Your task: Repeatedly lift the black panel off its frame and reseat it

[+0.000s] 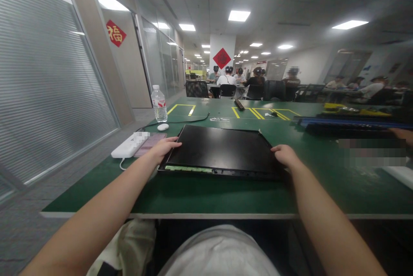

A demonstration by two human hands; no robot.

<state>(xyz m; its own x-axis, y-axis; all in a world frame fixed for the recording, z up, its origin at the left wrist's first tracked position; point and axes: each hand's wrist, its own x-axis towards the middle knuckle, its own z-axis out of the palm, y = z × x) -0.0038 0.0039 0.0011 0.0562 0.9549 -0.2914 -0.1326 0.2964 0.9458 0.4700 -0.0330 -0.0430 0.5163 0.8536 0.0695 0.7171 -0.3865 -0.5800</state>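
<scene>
A black display panel (222,147) is in front of me, low over the green table or lying on it; I cannot tell which. Along its near edge runs a narrow green circuit-board strip (189,169), and a dark frame shows around its sides. My left hand (164,147) pinches the panel's left edge, with fingers on top. On the opposite side, my right hand (284,154) grips the right edge, its thumb and fingers closed. The panel hides what is directly beneath it.
Left of the panel are a white power strip (127,146), a white mouse-like object (163,127), a black cable (193,119) and a water bottle (159,105). Yellow tape (254,113) marks the table's far part. Blue-black parts (338,125) and another person's arm (402,133) are at right.
</scene>
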